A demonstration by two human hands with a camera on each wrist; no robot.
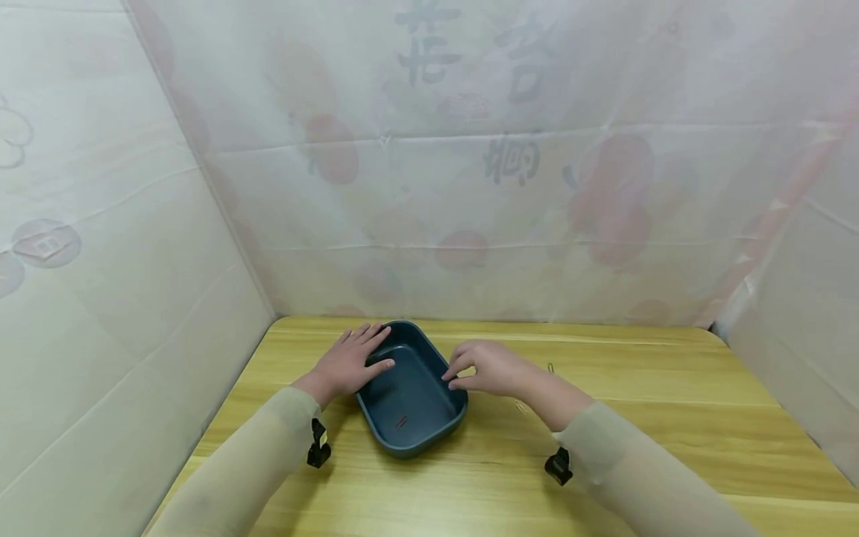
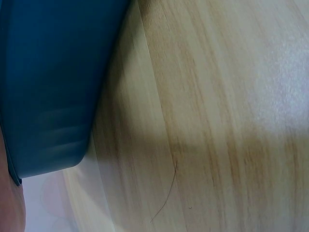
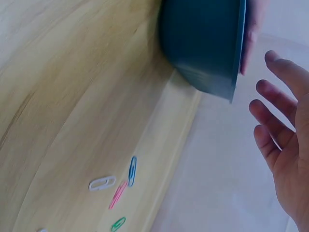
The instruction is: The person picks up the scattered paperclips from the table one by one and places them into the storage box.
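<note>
Hands: both of mine are at the dark blue rectangular plastic tray point(image 1: 411, 388). My left hand point(image 1: 349, 362) lies flat with straight fingers on its left rim, thumb over the edge. My right hand point(image 1: 486, 367) sits at the right rim, fingers loosely bent and spread, gripping nothing that I can see; the right wrist view shows those fingers point(image 3: 277, 121) apart from the tray wall.

Tray position: on the light wooden table point(image 1: 604, 447), left of centre, closer to the far edge than to me.

Progress: I judge the work barely begun. One small reddish piece point(image 1: 400, 422) lies on the tray floor near its closest corner; I cannot tell what it is.

Left to do: coloured paper clips point(image 3: 116, 188) are loose on the wood, right of the tray, near my right forearm.

Orientation: the tray's long axis runs from near-right to far-left, slightly skewed to the table edges, open side up.

Far: a pale printed sheet point(image 1: 470, 186) walls in the table.
</note>
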